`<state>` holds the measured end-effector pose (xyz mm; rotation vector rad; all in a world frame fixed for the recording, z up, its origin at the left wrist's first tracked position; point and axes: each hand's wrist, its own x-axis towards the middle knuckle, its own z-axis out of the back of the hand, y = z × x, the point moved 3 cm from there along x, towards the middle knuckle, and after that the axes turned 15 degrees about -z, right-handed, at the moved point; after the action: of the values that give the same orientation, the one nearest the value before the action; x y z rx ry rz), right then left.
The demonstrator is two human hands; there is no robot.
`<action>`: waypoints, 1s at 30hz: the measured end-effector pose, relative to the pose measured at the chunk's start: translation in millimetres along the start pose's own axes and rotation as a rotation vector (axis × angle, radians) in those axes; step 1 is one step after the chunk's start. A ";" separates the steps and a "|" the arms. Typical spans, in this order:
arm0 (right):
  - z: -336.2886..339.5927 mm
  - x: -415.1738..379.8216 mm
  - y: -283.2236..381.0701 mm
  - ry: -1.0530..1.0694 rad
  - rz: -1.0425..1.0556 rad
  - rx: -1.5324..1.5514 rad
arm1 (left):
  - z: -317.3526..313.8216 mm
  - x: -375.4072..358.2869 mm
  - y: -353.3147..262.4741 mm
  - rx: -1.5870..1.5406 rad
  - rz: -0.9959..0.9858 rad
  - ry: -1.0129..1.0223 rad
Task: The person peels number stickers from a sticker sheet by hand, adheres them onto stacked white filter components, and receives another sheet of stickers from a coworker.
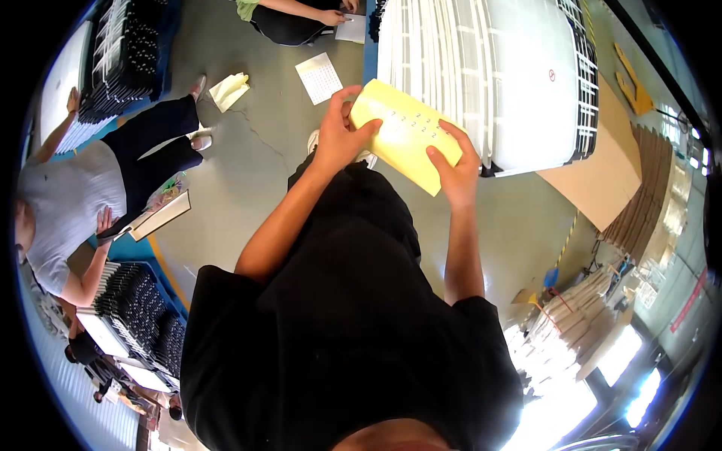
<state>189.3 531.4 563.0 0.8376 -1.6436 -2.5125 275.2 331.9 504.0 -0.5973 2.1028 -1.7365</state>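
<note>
A person in a black shirt (pixel 361 346) holds a yellow sheet (pixel 406 124) in both hands above a grey floor (pixel 256 173), just beside a tall stack of white panels (pixel 526 75). The left hand (pixel 338 135) grips the sheet's left end, thumb on the printed face, the other fingers partly hidden behind it. The right hand (pixel 459 169) pinches the opposite end, thumb and a finger on the face, the rest out of sight beneath. Rows of small marks on the sheet look like repeated 2s, though some are too small to read with certainty.

The person's shoes (pixel 313 140) show only in part, covered by the hands and sheet. Forward on the floor lie a white printed sheet (pixel 318 71), its print illegible, and a crumpled yellow paper (pixel 229 92). At the top edge, a co-worker's hand (pixel 331 16) meets a white paper (pixel 352 28); that worker's head is cut off. At left, a person in a grey shirt (pixel 75 188) stands between racks, face partly lost at the dark rim. Figures (pixel 86 349) at lower left are too small to make out, and glare (pixel 560 417) washes out the lower right.
</note>
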 end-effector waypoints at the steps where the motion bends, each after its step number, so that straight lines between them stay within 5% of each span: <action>1: -7.5 -4.9 -0.1 0.015 -0.047 0.020 | 6.7 -5.1 4.5 -0.043 0.019 -0.036; 2: -15.6 -8.8 0.9 0.033 -0.090 0.040 | 12.2 -10.3 2.4 -0.047 0.020 -0.033; 4: -33.3 -17.0 4.7 -0.002 -0.093 0.022 | 25.7 -18.2 -22.0 0.721 -0.425 -0.068; 16: -106.4 -50.1 0.1 -0.077 -0.090 0.115 | 54.1 -56.3 -15.9 0.379 -0.249 0.192; 22: -107.4 -50.1 4.8 -0.023 -0.086 0.381 | 64.6 -37.4 -21.2 0.448 -0.247 0.014; 23: -103.8 -50.0 4.4 -0.019 -0.086 0.347 | 67.1 -33.5 -19.5 0.358 -0.102 0.044; 30: -92.6 -60.8 16.8 -0.125 -0.075 0.418 | 66.2 -34.7 -17.9 0.373 -0.157 0.066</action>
<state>278.2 464.3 575.3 0.7906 -2.2678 -2.3415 340.7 292.0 509.1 -0.6135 1.7423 -2.1915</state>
